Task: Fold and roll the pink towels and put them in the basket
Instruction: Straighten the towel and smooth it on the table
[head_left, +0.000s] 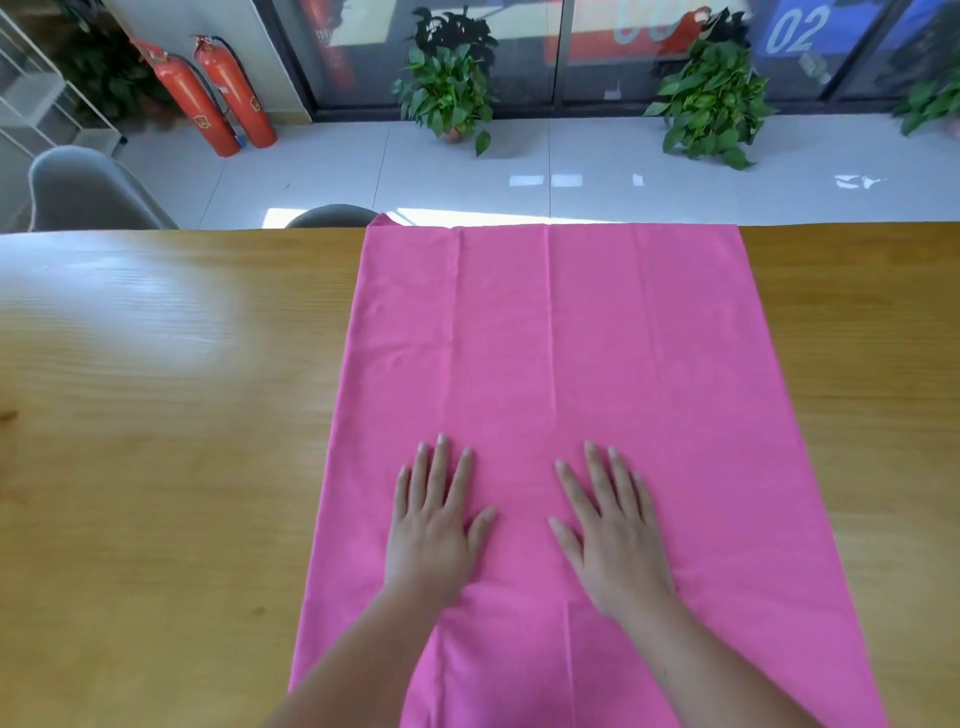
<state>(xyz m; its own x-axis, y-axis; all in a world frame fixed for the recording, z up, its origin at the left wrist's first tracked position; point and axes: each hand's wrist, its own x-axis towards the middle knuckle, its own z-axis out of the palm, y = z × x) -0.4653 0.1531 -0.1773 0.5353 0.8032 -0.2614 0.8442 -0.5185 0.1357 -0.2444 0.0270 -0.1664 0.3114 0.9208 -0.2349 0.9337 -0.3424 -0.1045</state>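
Pink towel (561, 353) spread flat on desk (156, 415), reaching far edge at 12; faint lengthwise creases. Both my hands palm-down on it w/ fingers straight, spread: left grip (434, 525) at 7, right grip (610, 530) at 5. Neither holds anything.

The pink towel (561, 338) runs off the bottom edge, and the table (156, 415) half hides a grey chair (78, 192).

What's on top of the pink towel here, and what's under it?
On the pink towel, the left hand and right hand rest flat. The wooden table shows around it; the part beneath is covered.
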